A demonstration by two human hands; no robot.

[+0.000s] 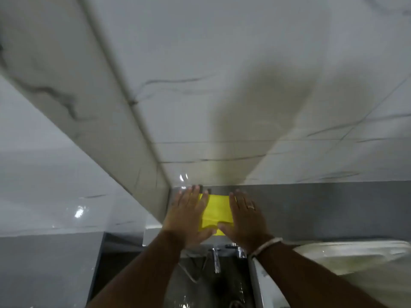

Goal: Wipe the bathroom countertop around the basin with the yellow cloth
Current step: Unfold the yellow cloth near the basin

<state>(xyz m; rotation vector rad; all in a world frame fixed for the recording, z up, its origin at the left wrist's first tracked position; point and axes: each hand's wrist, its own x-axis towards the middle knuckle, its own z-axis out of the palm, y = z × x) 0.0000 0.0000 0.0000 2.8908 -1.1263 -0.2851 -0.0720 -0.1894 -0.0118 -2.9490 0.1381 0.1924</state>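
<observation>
The yellow cloth lies folded flat on the grey countertop surface, behind the taps and close to the left corner wall. My left hand presses flat on the cloth's left edge, fingers straight and pointing away from me. My right hand, with a ring and a white wrist band, presses flat on its right edge, and the thumb covers the cloth's near corner. The middle of the cloth shows between the two hands. Below my wrists is the wet dark basin.
Two chrome taps stand just below my wrists at the basin's back edge. A white glossy fixture sits to the right. Marble-look wall tiles rise behind the grey surface, and a tiled corner column closes off the left.
</observation>
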